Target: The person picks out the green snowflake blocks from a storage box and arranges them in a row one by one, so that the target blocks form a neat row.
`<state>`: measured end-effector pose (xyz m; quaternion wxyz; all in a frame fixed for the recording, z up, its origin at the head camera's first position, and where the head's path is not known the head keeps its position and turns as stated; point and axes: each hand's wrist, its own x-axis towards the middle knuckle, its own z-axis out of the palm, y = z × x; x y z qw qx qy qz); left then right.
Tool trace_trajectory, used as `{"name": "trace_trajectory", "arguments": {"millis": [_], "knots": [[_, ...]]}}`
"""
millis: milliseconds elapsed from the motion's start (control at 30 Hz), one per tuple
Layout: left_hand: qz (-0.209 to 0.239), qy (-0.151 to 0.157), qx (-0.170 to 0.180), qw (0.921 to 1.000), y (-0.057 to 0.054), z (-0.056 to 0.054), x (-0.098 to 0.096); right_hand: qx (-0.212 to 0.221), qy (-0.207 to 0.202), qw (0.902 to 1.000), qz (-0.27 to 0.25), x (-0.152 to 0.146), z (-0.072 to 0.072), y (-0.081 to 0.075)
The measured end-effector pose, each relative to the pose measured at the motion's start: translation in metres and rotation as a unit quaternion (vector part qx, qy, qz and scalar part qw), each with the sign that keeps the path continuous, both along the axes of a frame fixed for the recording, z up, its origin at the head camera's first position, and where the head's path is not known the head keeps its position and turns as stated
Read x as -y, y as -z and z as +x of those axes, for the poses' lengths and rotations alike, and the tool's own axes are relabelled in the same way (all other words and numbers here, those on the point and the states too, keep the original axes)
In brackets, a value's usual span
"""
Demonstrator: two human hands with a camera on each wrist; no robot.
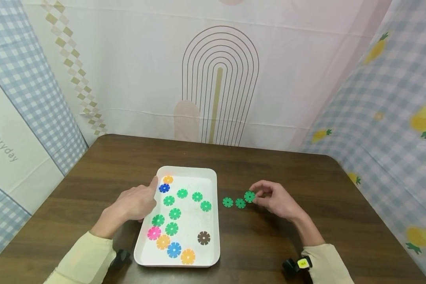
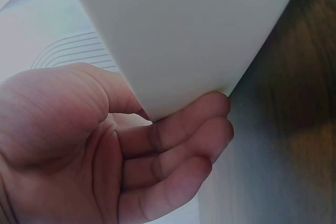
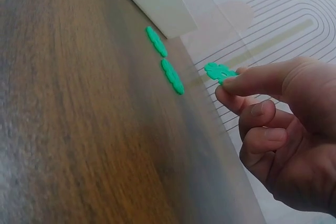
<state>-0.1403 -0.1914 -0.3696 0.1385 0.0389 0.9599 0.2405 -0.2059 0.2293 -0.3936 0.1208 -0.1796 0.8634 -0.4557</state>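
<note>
At the left side of a shallow white tray (image 1: pixel 191 225), my left hand (image 1: pixel 135 203) grips the rim. In the left wrist view its curled fingers (image 2: pixel 184 150) lie under the tray wall (image 2: pixel 184 35), with the thumb partly hidden behind it. My right hand (image 1: pixel 277 200) pinches a green notched plastic disc (image 1: pixel 247 194) between thumb and index finger. The right wrist view shows this held disc (image 3: pixel 215 71) raised off the table. Just left of it, two more green discs, a nearer one (image 1: pixel 238 201) and one by the tray (image 1: pixel 225 200), lie flat on the wood.
Several green discs lie inside the tray, along with a pink disc (image 1: pixel 151 232), a brown disc (image 1: pixel 200 236), and orange and blue ones. Beneath everything is a dark wooden table (image 1: pixel 255 244). A patterned cloth (image 1: pixel 142 79) hangs behind its far edge.
</note>
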Motion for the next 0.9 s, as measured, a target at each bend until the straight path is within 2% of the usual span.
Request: {"name": "trace_trajectory", "arguments": {"millis": [533, 767, 900], "knots": [[-0.012, 0.012, -0.002, 0.9999, -0.0003, 0.0009, 0.0003, 0.023, -0.009, 0.9996, 0.01, -0.0065, -0.0033, 0.0048], [0.008, -0.009, 0.003, 0.9999, 0.0005, -0.0005, -0.0002, 0.033, -0.015, 0.9992, 0.017, -0.009, -0.0052, 0.0061], [0.01, -0.01, 0.004, 0.9999, 0.0008, -0.0008, -0.0002, 0.036, -0.014, 0.9988, 0.031, -0.0102, -0.006, 0.0067]]}}
